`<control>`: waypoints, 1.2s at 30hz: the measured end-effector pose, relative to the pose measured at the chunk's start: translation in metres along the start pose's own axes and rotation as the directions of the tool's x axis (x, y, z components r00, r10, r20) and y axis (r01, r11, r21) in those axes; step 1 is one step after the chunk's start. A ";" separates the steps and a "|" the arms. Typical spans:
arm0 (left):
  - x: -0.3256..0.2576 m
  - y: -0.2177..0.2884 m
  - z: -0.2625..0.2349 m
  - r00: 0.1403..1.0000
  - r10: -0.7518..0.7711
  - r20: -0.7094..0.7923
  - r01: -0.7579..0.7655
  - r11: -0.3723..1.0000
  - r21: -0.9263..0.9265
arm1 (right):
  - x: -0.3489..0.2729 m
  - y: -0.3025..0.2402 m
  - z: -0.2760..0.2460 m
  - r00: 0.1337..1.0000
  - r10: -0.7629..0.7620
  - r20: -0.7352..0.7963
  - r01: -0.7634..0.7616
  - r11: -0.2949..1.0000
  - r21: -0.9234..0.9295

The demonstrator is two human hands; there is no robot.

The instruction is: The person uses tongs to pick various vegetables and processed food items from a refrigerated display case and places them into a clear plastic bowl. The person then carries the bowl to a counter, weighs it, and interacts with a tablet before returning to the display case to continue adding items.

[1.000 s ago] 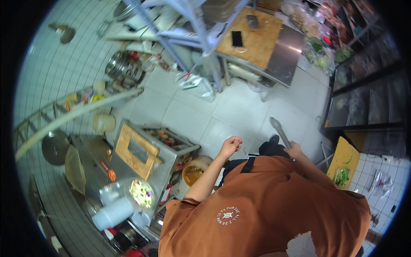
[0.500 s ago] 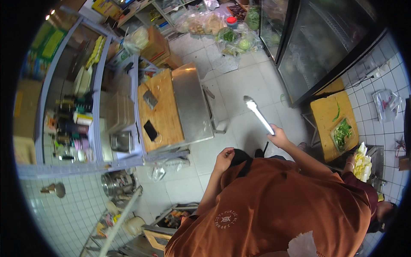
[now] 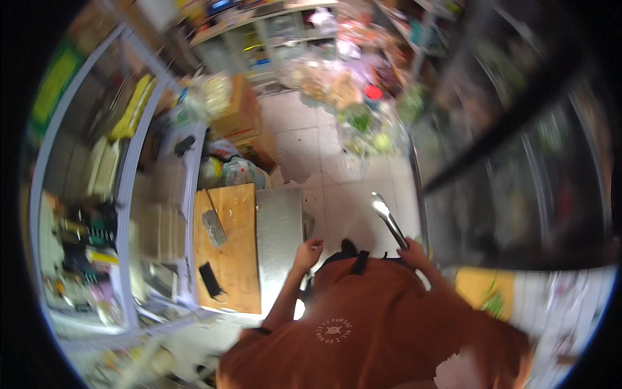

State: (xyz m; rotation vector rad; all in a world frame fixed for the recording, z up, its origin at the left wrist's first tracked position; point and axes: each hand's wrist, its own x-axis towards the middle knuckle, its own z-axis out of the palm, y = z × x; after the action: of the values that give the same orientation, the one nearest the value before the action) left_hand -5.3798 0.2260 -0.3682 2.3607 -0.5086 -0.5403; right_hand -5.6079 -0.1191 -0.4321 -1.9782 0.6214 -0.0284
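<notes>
My right hand [image 3: 414,254] is closed round one end of a pair of long silver metal tongs [image 3: 387,219]. They point forward and slightly left over the tiled floor, held clear of any surface. My left hand [image 3: 310,251] hangs in front of my body with its fingers curled in, and nothing shows in it. To its left is a steel table [image 3: 280,227] bearing a wooden board [image 3: 241,259]. On the board lie a grey flat-bladed cleaver [image 3: 214,228] and a black phone [image 3: 209,280].
Lilac shelving [image 3: 123,240] lined with bottles and boxes stands on the left. Cardboard boxes [image 3: 236,120] are stacked beyond the table. Bagged vegetables [image 3: 363,123] cover part of the floor ahead. Glass-fronted fridges [image 3: 512,188] flank my right, near a yellow board [image 3: 466,285] with greens.
My view has shifted forward: the table now sits lower and the fridge closer on the right. The tongs remain in my right hand. The co-worker at right is out of view.
</notes>
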 end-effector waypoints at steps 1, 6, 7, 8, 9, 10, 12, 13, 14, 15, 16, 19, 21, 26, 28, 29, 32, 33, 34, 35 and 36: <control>0.020 0.025 0.004 1.000 0.020 -0.017 -0.019 1.000 0.020 | 0.003 0.009 -0.012 0.998 -0.052 -0.046 0.054 0.998 0.038; 0.134 0.180 0.004 0.945 0.324 -0.048 -0.328 0.927 -0.183 | 0.066 0.021 -0.061 0.992 0.089 -0.093 -0.074 0.985 0.156; 0.150 0.203 -0.005 0.919 0.390 -0.064 -0.394 0.892 -0.221 | 0.079 0.017 -0.061 0.992 0.072 -0.102 -0.053 0.983 0.176; 0.166 0.220 -0.016 0.878 0.476 -0.056 -0.478 0.861 -0.174 | 0.094 0.012 -0.060 0.992 0.111 -0.065 -0.093 0.969 0.230; 0.182 0.232 -0.027 0.843 0.536 -0.047 -0.537 0.833 -0.133 | 0.108 0.005 -0.055 0.984 -0.030 -0.176 0.056 0.988 0.144; 0.195 0.236 -0.037 0.782 0.620 -0.064 -0.623 0.774 -0.118 | 0.122 -0.003 -0.052 0.983 -0.052 -0.178 0.094 0.967 0.236; 0.217 0.225 -0.060 0.842 0.539 -0.016 -0.538 0.842 0.025 | 0.148 -0.022 -0.046 0.995 0.064 -0.074 -0.041 0.957 0.286; 0.223 0.209 -0.072 0.854 0.520 -0.020 -0.515 0.849 0.114 | 0.161 -0.035 -0.040 0.996 -0.028 -0.080 0.047 0.967 0.249; 0.226 0.188 -0.082 0.839 0.542 -0.051 -0.525 0.830 0.190 | 0.173 -0.049 -0.036 0.989 -0.113 -0.095 0.132 0.964 0.231; 0.226 0.166 -0.090 0.880 0.470 -0.064 -0.439 0.858 0.267 | 0.188 -0.064 -0.033 0.998 -0.047 -0.029 0.052 0.982 0.184; 0.219 0.140 -0.100 0.924 0.379 -0.056 -0.338 0.875 0.347 | 0.199 -0.081 -0.027 0.997 -0.071 0.009 0.068 0.979 0.190; 0.178 0.073 -0.119 0.992 0.124 -0.025 -0.107 0.928 0.358 | 0.240 -0.134 -0.019 0.987 -0.150 0.063 0.136 0.973 0.186; 0.144 0.042 -0.126 0.998 -0.057 -0.016 0.059 0.966 0.252 | 0.271 -0.171 -0.019 0.963 -0.225 0.149 0.195 0.962 0.192; 0.080 0.012 -0.118 0.970 -0.152 -0.188 0.176 0.977 0.120 | 0.348 -0.247 -0.033 0.936 -0.192 0.295 0.116 0.959 0.257; 0.080 0.009 -0.112 0.920 -0.323 -0.220 0.334 0.943 0.012 | 0.379 -0.270 -0.037 0.933 -0.187 0.307 0.102 0.957 0.271; 0.086 0.009 -0.111 0.893 -0.372 -0.251 0.387 0.922 0.012 | 0.394 -0.279 -0.037 0.936 -0.210 0.281 0.124 0.948 0.293; 0.123 0.014 -0.114 0.890 -0.375 -0.261 0.357 0.927 -0.114 | 0.438 -0.295 -0.038 0.970 -0.126 0.206 0.070 0.964 0.256; 0.140 0.018 -0.122 0.895 -0.374 -0.242 0.368 0.927 -0.075 | 0.454 -0.299 -0.038 0.976 -0.169 0.137 0.127 0.954 0.272; 0.155 0.025 -0.128 0.914 -0.300 -0.273 0.290 0.954 -0.075 | 0.469 -0.299 -0.041 0.986 -0.136 0.092 0.108 0.960 0.259; 0.172 0.033 -0.141 0.921 -0.252 -0.296 0.241 0.968 -0.076 | 0.488 -0.302 -0.044 0.989 -0.120 0.090 0.081 0.932 0.353; 0.188 0.042 -0.154 0.926 -0.172 -0.335 0.154 0.985 -0.078 | 0.504 -0.302 -0.049 0.995 -0.078 0.058 0.052 0.929 0.367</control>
State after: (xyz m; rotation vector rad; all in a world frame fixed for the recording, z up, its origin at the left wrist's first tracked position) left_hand -5.1537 0.1838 -0.2783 2.3918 -0.1388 -0.2025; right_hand -5.0607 -0.2738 -0.2770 -1.6293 0.4648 -0.1065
